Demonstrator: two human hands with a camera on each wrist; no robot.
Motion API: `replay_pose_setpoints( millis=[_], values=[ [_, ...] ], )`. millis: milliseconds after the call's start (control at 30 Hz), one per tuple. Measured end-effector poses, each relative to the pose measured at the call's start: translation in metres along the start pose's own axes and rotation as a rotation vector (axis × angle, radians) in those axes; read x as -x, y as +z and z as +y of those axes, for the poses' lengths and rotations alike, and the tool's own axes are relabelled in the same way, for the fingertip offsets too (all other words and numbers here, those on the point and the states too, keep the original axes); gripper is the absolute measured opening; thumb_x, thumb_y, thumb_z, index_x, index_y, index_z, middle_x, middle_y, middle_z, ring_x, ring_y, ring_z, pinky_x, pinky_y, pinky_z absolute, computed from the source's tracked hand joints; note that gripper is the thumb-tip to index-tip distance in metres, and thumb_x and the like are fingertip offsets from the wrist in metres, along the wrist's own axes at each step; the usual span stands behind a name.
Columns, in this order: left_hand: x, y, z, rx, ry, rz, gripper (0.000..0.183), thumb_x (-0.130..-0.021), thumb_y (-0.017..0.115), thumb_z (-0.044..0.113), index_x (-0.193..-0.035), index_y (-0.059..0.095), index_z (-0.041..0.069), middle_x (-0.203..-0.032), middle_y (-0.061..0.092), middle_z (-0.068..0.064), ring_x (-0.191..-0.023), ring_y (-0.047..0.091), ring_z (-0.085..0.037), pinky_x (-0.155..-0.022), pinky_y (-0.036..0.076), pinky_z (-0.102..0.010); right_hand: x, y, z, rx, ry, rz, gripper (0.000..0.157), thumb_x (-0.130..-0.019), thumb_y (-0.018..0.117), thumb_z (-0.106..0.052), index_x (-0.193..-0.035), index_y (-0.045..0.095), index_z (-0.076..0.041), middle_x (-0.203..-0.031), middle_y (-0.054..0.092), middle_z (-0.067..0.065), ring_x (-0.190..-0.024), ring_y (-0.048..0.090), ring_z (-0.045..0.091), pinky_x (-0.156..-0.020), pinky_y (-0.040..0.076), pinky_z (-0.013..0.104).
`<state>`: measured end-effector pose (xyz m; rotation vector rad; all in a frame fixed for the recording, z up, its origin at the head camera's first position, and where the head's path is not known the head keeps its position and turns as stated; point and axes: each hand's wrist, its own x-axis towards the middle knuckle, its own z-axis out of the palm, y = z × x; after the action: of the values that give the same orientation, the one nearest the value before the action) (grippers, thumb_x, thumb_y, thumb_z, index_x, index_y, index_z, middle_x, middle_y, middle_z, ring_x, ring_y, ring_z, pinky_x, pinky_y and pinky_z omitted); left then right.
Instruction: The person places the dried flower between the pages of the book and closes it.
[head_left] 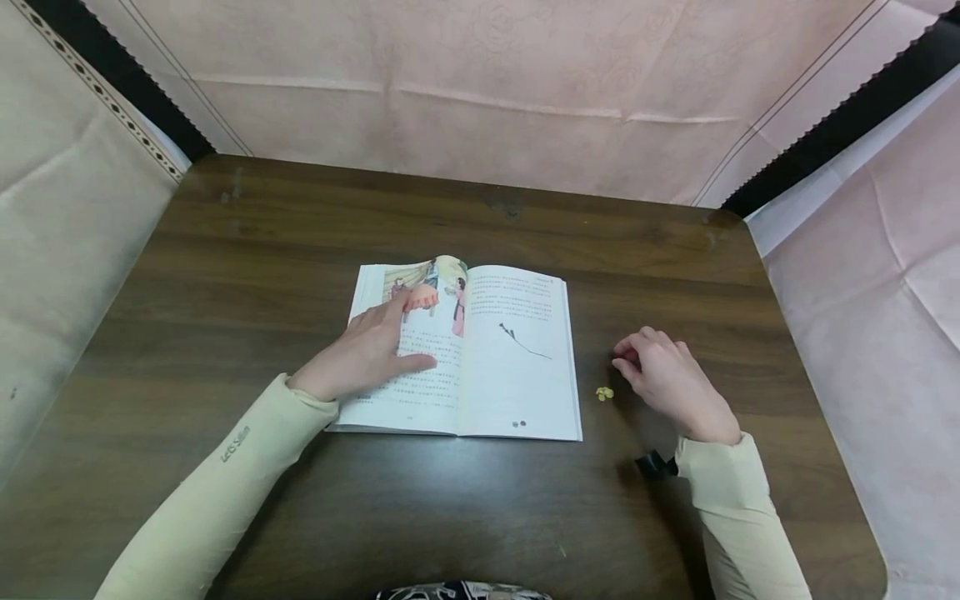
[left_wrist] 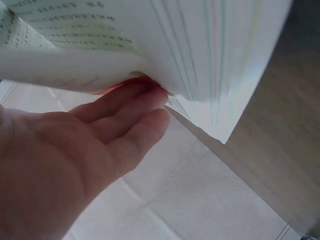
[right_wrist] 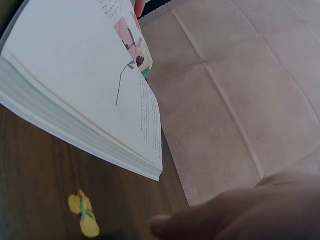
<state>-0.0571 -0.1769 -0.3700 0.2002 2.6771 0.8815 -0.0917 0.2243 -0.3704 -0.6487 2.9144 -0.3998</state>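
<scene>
An open book [head_left: 517, 392] lies on the table, with printed text on both pages and a coloured picture on the left one. My left hand [head_left: 367, 346] rests on the left page, fingers extended and thumb spread; its fingertips [left_wrist: 157, 95] touch the paper. A thin dark stem [head_left: 525, 343] with a small tip shows on the right page; whether it is real or printed I cannot tell. To the book's right, my right hand [head_left: 667, 379] hovers or rests with loosely bent fingers, nothing visible in them. A small yellow flower [head_left: 604, 393] sits on the wood beside its thumb.
The brown wooden table [head_left: 300, 217] has pale fabric walls [head_left: 480, 100] behind it and at both sides. A black strap or band [head_left: 655, 465] is at my right wrist. Some dark patterned thing [head_left: 465, 591] shows at the near edge.
</scene>
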Motion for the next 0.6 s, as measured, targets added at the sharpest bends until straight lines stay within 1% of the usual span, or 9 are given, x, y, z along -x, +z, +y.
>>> replay_pose_setpoints(
  millis=[167, 267, 367, 500, 533, 600],
  values=[
    [0.0012, -0.0007, 0.0038, 0.009, 0.021, 0.025, 0.111, -0.078, 0.078, 0.048, -0.155, 0.008, 0.009, -0.153, 0.029, -0.014, -0.132, 0.035, -0.033, -0.105, 0.034, -0.055, 0.0031, -0.0017, 0.0030, -0.002, 0.003, -0.024, 0.016, -0.088, 0.070, -0.006, -0.104, 0.069, -0.001, -0.096, 0.063, 0.010, -0.087, 0.058, 0.027, -0.082, 0.043, 0.050],
    [0.0025, -0.0015, 0.0053, 0.026, 0.038, 0.030, 0.109, -0.080, 0.077, 0.048, -0.156, 0.008, 0.010, -0.155, 0.026, -0.014, -0.135, 0.032, -0.033, -0.107, 0.031, -0.055, 0.0044, -0.0015, 0.0046, -0.005, -0.002, -0.032, 0.018, -0.088, 0.069, -0.002, -0.105, 0.068, 0.000, -0.097, 0.063, 0.011, -0.088, 0.059, 0.027, -0.082, 0.045, 0.051],
    [0.0034, -0.0023, 0.0057, 0.038, 0.057, 0.035, 0.107, -0.082, 0.072, 0.053, -0.156, 0.007, 0.011, -0.157, 0.023, -0.012, -0.139, 0.028, -0.031, -0.110, 0.029, -0.054, 0.0061, -0.0013, 0.0056, -0.012, 0.008, -0.048, 0.019, -0.088, 0.066, 0.000, -0.107, 0.067, 0.000, -0.099, 0.064, 0.012, -0.091, 0.059, 0.028, -0.085, 0.045, 0.053],
    [0.0045, -0.0034, 0.0066, 0.056, 0.077, 0.024, 0.104, -0.084, 0.062, 0.065, -0.157, 0.007, 0.016, -0.161, 0.016, -0.006, -0.144, 0.021, -0.025, -0.112, 0.026, -0.051, 0.0075, -0.0030, 0.0075, -0.034, 0.036, -0.068, 0.022, -0.090, 0.062, 0.002, -0.111, 0.064, -0.001, -0.100, 0.063, 0.011, -0.091, 0.058, 0.027, -0.088, 0.042, 0.055],
    [0.0045, -0.0034, 0.0068, 0.060, 0.086, 0.022, 0.102, -0.084, 0.059, 0.067, -0.157, 0.008, 0.018, -0.161, 0.014, -0.004, -0.144, 0.020, -0.024, -0.113, 0.026, -0.050, 0.0078, -0.0037, 0.0080, -0.039, 0.041, -0.071, 0.022, -0.090, 0.061, 0.002, -0.112, 0.064, -0.001, -0.099, 0.063, 0.010, -0.091, 0.058, 0.027, -0.088, 0.042, 0.054],
    [0.0046, -0.0041, 0.0071, 0.078, 0.128, 0.022, 0.097, -0.086, 0.056, 0.066, -0.157, 0.009, 0.020, -0.162, 0.011, -0.001, -0.146, 0.016, -0.023, -0.114, 0.024, -0.051, 0.0084, -0.0049, 0.0087, -0.047, 0.049, -0.069, 0.023, -0.091, 0.060, 0.003, -0.113, 0.063, 0.000, -0.098, 0.062, 0.010, -0.088, 0.058, 0.025, -0.086, 0.043, 0.052]
  ],
)
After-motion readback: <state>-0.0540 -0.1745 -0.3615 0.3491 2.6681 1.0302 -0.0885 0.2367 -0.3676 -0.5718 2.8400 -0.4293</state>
